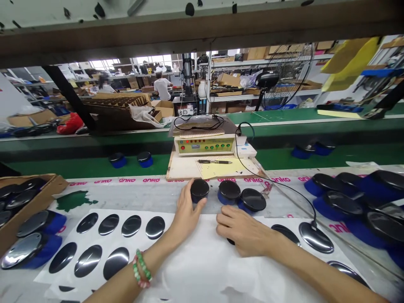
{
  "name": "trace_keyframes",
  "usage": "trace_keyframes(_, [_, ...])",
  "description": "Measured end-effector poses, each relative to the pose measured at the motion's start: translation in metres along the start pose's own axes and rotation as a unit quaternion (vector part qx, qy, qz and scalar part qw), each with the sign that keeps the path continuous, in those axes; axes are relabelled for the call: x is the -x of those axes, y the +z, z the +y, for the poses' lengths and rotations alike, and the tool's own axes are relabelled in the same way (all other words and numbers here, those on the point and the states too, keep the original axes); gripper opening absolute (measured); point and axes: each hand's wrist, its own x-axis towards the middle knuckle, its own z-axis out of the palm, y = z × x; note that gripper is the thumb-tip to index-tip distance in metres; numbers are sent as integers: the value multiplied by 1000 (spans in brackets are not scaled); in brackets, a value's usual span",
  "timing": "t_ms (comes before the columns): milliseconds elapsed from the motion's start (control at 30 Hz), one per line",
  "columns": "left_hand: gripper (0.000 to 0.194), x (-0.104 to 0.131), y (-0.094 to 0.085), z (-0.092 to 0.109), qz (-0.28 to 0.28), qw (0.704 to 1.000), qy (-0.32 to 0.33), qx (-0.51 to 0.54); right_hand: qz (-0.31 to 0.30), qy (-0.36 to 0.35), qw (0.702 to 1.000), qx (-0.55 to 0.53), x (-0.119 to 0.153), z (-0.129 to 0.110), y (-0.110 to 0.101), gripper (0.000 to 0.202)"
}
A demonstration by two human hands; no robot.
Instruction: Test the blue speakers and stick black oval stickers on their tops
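Observation:
My left hand (188, 208), with a beaded bracelet (142, 268) on the wrist, has its thumb and fingers around a round black-topped unit (199, 189). Bent fingers close my right hand (235, 227) over the white sheet (195, 269); part of a black disc shows beneath it, and what its fingertips hold is hidden. Just beyond that hand stand two blue units with black tops, one (229, 191) beside the other (252, 199). Glossy black discs (109, 224) lie in rows on the sheet at left, and more (316, 237) at right.
A yellow-fronted control box (205, 145) and a pen (215, 162) are on a board behind the hands. Its cable (284, 182) crosses to the right. Blue units (337, 204) crowd the right side; a carton (53, 185) of units stands left. A shelf edge (202, 38) hangs overhead.

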Motion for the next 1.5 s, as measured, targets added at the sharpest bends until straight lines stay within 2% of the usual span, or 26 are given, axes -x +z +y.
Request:
trace_keyframes(133, [58,-8,-2,-1,3,1000,-12,18,8,-11,999,31,27,1,-20,26])
trace_keyframes(200, [57,-9,-5,2,8,999,-18,27,31,-4,999,41,47,0,-28,32])
trace_keyframes(267, [53,-8,-11,10,14,999,-18,37,84,26,995,39,65,-4,-33,41])
trace_keyframes(333, [54,-1,-19,21,4,999,-9,47,167,89,982,20,79,-13,-36,44])
trace_keyframes(400, [58,12,-27,32,-47,997,0,54,261,194,946,-11,84,-26,-40,38])
trace_keyframes(433, [59,19,-29,36,-85,995,4,56,308,252,917,-35,82,-33,-42,35])
trace_keyframes(533, [61,39,-29,38,-187,981,4,54,397,409,805,-161,65,-51,-46,30])
trace_keyframes(567, [62,44,-26,36,-203,978,-5,53,403,443,772,-213,57,-54,-46,27])
trace_keyframes(633, [67,48,-22,31,-219,974,-28,54,377,479,726,-318,40,-58,-42,23])
trace_keyframes(767, [71,48,-17,25,-224,972,-38,56,320,487,671,-459,16,-57,-24,32])
trace_keyframes(933, [71,49,-18,24,-213,975,-26,62,325,481,654,-486,4,-60,-3,36])
trace_keyframes(1167, [70,51,-18,24,-208,977,-13,53,316,468,620,-544,3,-65,3,35])
trace_keyframes(1267, [69,52,-18,24,-211,976,-7,49,315,463,630,-538,3,-65,5,33])
trace_keyframes(1500, [69,51,-17,24,-213,975,-13,56,340,468,684,-445,-1,-66,5,32])
